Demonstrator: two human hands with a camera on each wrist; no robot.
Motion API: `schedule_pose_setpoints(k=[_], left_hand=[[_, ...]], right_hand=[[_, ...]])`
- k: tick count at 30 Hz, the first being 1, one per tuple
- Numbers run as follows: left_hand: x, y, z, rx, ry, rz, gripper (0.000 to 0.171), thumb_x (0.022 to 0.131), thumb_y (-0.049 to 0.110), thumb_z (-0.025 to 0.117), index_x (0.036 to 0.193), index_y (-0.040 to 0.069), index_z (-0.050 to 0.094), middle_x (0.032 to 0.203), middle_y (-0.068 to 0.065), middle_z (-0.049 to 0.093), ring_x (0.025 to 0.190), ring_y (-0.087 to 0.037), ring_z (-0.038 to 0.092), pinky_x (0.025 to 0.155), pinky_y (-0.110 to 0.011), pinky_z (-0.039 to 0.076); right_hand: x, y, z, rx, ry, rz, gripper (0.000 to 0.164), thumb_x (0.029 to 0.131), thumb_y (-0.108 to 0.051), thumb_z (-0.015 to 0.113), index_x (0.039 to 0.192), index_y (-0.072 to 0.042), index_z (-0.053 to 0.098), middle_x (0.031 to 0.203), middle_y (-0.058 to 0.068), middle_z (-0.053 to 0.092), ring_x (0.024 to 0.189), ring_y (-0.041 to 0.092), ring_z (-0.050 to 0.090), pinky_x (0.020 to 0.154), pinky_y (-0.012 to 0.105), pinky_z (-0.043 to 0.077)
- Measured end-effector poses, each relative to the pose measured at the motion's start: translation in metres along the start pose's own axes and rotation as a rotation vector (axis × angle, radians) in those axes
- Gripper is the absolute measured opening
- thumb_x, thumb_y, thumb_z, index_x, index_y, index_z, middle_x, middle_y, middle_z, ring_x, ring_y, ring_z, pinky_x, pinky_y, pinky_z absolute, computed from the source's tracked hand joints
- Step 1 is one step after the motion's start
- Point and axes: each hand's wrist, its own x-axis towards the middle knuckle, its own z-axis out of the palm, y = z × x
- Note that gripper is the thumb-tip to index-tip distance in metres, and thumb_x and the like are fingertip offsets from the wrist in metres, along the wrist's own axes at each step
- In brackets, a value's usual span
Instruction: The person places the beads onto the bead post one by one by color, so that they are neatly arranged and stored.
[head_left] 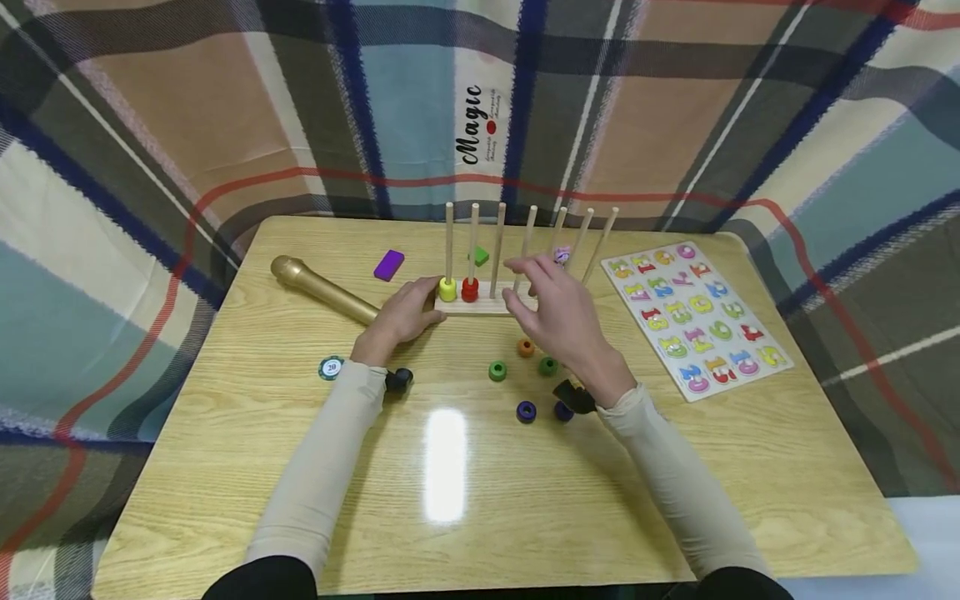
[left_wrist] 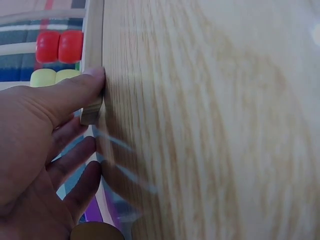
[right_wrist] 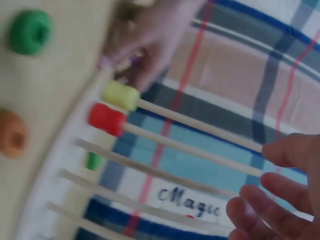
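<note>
A wooden peg rack (head_left: 480, 308) with several upright pegs stands at the back of the table. My left hand (head_left: 401, 317) grips its left end, the thumb (left_wrist: 92, 82) against the front edge of the base and the fingers behind. Two yellow beads (head_left: 447, 290) sit on the leftmost peg, and two red beads (head_left: 470, 290) on the peg beside it. Over the right part of the rack hovers my right hand (head_left: 555, 312), fingers loosely bent with nothing between them. In the right wrist view its fingertips (right_wrist: 272, 150) are near the peg tops.
Loose green (head_left: 497, 371), orange (head_left: 526, 347) and blue beads (head_left: 527, 412) lie before the rack. A gold rod (head_left: 322, 287), purple block (head_left: 388, 265) and poker chip (head_left: 331, 367) lie left. At right is a sticker sheet (head_left: 697, 321); behind the rack, a green block (head_left: 481, 256).
</note>
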Motion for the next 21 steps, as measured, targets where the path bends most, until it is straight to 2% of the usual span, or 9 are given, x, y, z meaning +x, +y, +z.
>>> schedule_pose_setpoints(k=[5, 11, 15, 21], left_hand=[[0.000, 0.000, 0.000, -0.003, 0.008, 0.004, 0.073, 0.104, 0.018, 0.072, 0.165, 0.003, 0.037, 0.166, -0.021, 0.043, 0.155, -0.042, 0.037, 0.132, -0.056, 0.028], [0.000, -0.004, 0.000, -0.010, 0.009, 0.001, 0.073, 0.104, 0.019, 0.072, 0.165, 0.003, 0.037, 0.166, -0.021, 0.043, 0.155, -0.042, 0.037, 0.132, -0.055, 0.028], [0.000, -0.005, 0.000, -0.003, 0.013, 0.005, 0.073, 0.104, 0.018, 0.072, 0.165, 0.002, 0.037, 0.166, -0.022, 0.043, 0.155, -0.043, 0.037, 0.132, -0.056, 0.028], [0.000, -0.002, 0.000, -0.005, 0.009, 0.014, 0.073, 0.104, 0.018, 0.072, 0.165, 0.002, 0.036, 0.167, -0.022, 0.042, 0.156, -0.043, 0.036, 0.132, -0.056, 0.027]], right_hand=[[-0.032, 0.008, 0.004, -0.026, -0.139, 0.077, 0.029, 0.101, -0.020, 0.073, 0.127, -0.005, 0.073, 0.112, 0.011, 0.074, 0.086, 0.026, 0.070, 0.067, 0.037, 0.060], [-0.058, 0.016, 0.015, -0.044, -0.309, 0.146, 0.025, 0.100, -0.021, 0.075, 0.120, -0.007, 0.076, 0.103, 0.006, 0.075, 0.074, 0.017, 0.064, 0.059, 0.033, 0.054], [-0.068, 0.016, 0.025, -0.044, -0.389, 0.129, 0.026, 0.099, -0.022, 0.077, 0.120, -0.006, 0.076, 0.102, 0.005, 0.075, 0.075, 0.014, 0.064, 0.062, 0.031, 0.056], [-0.076, 0.014, 0.031, -0.031, -0.439, 0.094, 0.024, 0.097, -0.024, 0.077, 0.115, -0.007, 0.077, 0.096, 0.004, 0.073, 0.074, 0.014, 0.064, 0.063, 0.032, 0.057]])
